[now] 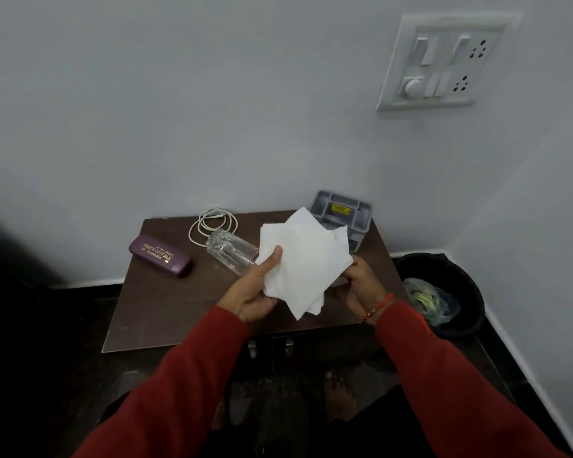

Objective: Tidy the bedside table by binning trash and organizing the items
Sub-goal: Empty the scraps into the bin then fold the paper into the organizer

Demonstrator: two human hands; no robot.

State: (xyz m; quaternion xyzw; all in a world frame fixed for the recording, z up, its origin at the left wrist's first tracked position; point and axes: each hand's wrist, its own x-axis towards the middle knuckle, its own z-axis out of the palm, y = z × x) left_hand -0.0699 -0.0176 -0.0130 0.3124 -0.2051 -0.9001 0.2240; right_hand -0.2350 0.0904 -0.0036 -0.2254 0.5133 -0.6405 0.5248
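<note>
Both hands grip a white tissue (303, 262) above the bedside table (166, 312): the left hand (257, 289) pinches its left edge under the thumb, the right hand (361, 285) holds its right edge. A black bin (444, 269) stands right of the table. On top: grey organizer tray (343, 209), purple spectacle case (161, 256), toppled drinking glass (230, 247), coiled white cable (210, 224).

I hold a white tissue (300, 259) above the surface (166, 312) in my left grip (255, 289) and right grip (361, 289); a glass (229, 251) lies tipped near the back edge.
</note>
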